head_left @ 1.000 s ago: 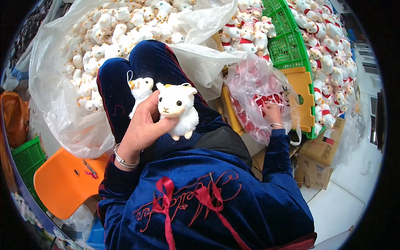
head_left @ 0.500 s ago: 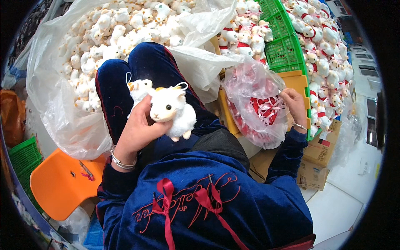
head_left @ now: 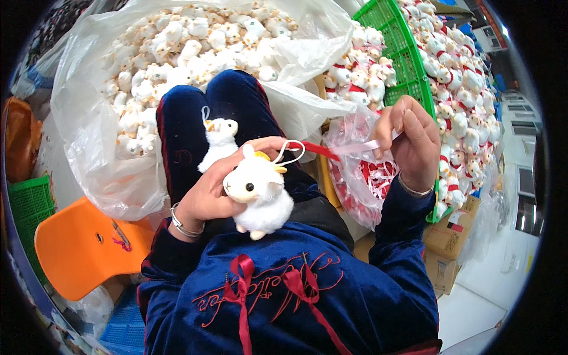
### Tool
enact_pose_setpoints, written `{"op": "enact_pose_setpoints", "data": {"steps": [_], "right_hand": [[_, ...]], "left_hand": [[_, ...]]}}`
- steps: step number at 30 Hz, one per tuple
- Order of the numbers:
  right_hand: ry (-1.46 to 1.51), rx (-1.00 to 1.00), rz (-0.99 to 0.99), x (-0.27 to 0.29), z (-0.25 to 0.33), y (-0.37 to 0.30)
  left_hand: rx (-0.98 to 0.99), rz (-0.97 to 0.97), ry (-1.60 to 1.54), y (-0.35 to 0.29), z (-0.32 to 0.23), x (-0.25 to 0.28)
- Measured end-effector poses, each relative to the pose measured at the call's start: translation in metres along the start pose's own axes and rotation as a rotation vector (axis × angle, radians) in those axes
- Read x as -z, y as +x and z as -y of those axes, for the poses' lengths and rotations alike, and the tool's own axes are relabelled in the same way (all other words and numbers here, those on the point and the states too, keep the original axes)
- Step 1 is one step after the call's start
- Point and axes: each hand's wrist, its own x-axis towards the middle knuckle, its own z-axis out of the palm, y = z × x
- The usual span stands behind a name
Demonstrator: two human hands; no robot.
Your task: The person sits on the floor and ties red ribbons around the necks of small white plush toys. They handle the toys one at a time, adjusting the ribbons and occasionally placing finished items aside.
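My left hand (head_left: 208, 192) is closed round a white plush animal toy (head_left: 269, 207), a sheep or goat with black eyes, yellow horns and a hanging loop. My right hand (head_left: 414, 139), raised to the right, pinches the pale end of a red strip (head_left: 319, 149). This strip stretches leftward behind the toy's loop to the fingers of my left hand; whether they grip it is hidden. A second plush toy (head_left: 220, 139) rests on my lap just beyond my left hand. Below my right hand sits a clear plastic bag (head_left: 350, 192) of similar red strips.
A large white plastic sack (head_left: 89, 142) full of plain plush toys stands ahead. Green crates (head_left: 408, 59) and toys with red scarves (head_left: 455, 124) fill the right side. Cardboard boxes (head_left: 452, 231) stand at lower right, an orange stool (head_left: 83, 248) at left.
My right hand has come up from the bag and moved inward with a red strip, now stretched toward the left hand. The held toy has shifted slightly right and down in view.
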Motion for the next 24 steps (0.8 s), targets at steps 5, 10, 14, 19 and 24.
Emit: {"op": "enact_pose_setpoints", "data": {"steps": [5,10,14,19,24], "right_hand": [[0.253,0.011,0.166,-0.042,-0.013,0.028],[0.427,0.016,0.178,-0.059,-0.037,0.036],[0.519,0.012,0.093,-0.068,-0.043,0.038],[0.521,-0.014,-0.106,-0.06,-0.047,0.034],[0.194,-0.116,-0.109,-0.002,-0.072,0.026]], "left_hand": [[0.008,-0.169,-0.257,-0.003,-0.001,-0.001],[-0.012,-0.127,-0.175,0.0,0.01,0.009],[-0.023,0.034,-0.318,0.004,0.03,0.01],[0.13,-0.044,-0.317,-0.01,0.057,0.019],[0.067,-0.117,-0.421,-0.014,0.057,0.024]]}}
